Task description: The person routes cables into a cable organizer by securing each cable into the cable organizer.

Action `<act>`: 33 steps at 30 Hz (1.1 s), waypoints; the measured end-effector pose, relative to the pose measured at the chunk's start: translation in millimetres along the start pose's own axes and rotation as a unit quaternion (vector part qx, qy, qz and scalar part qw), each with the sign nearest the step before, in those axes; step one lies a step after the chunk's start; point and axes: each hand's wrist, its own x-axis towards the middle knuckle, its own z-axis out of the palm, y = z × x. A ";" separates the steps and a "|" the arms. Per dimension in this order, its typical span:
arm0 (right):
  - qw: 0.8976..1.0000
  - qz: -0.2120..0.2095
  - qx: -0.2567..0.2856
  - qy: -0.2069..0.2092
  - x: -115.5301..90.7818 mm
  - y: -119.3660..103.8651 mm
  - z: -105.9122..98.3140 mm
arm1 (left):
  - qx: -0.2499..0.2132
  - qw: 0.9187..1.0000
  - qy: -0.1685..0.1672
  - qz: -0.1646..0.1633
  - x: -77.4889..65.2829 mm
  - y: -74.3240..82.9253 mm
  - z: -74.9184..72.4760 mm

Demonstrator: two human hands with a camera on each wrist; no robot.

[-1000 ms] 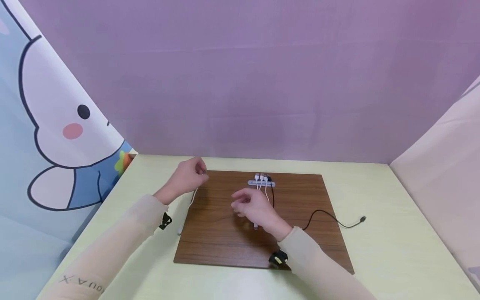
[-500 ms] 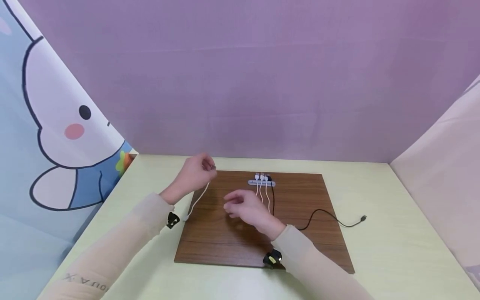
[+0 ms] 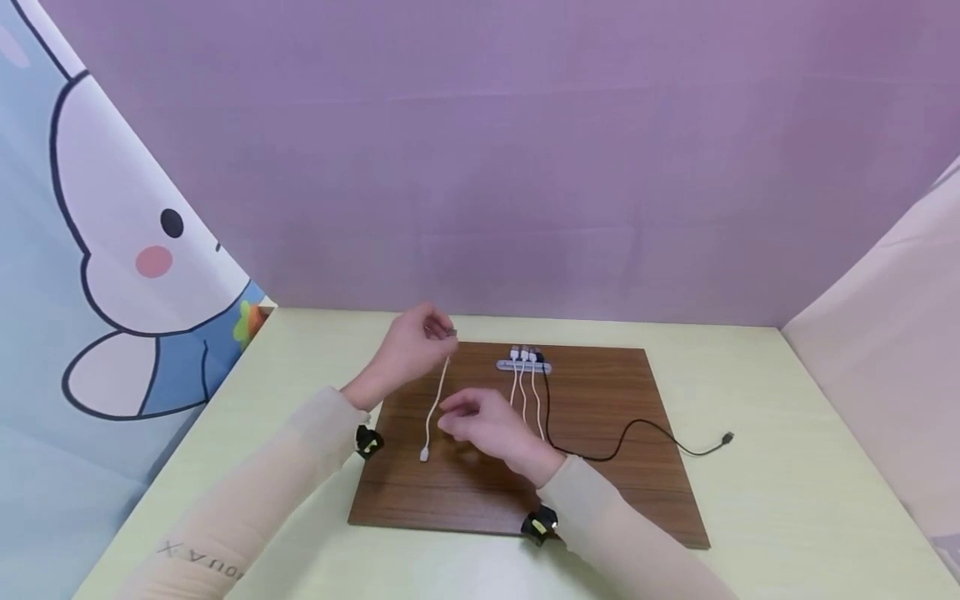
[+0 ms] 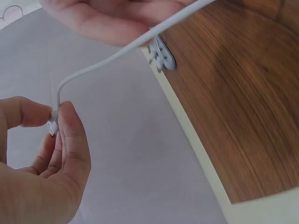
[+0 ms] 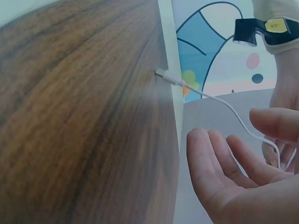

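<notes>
My left hand pinches one end of a white USB cable between thumb and fingertips, above the back left of a brown wood-grain board. The left wrist view shows the pinched connector at the fingertips. From there the cord hangs down, its other plug dangling free over the board. Beside the hanging cord is my right hand, its fingers relaxed and thumb apart, holding nothing. In the right wrist view the cord runs behind the right fingers.
A light blue cable holder sits near the board's back edge, with several white cables and a black cable in it. The black one trails off the board's right side onto the pale table. A purple cloth hangs behind.
My left hand has moved right, carrying the white cable from beside the board's left edge to over the board. My right hand has shifted slightly left and toward me.
</notes>
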 end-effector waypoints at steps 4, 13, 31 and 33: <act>1.000 0.008 0.017 -0.014 -0.5 3.3 0.8 | -0.028 1.000 -0.002 0.005 0.8 1.8 5.7; 0.998 0.034 0.052 -0.020 -4.1 7.3 -7.5 | -0.047 0.999 -0.003 0.009 13.4 4.2 11.6; 1.000 0.015 -0.009 0.012 -22.3 14.6 -28.5 | -0.087 0.996 -0.023 0.007 43.3 3.0 26.2; 0.999 0.009 -0.039 0.026 -23.6 14.9 -29.4 | -0.090 0.996 -0.026 0.009 47.1 4.0 28.6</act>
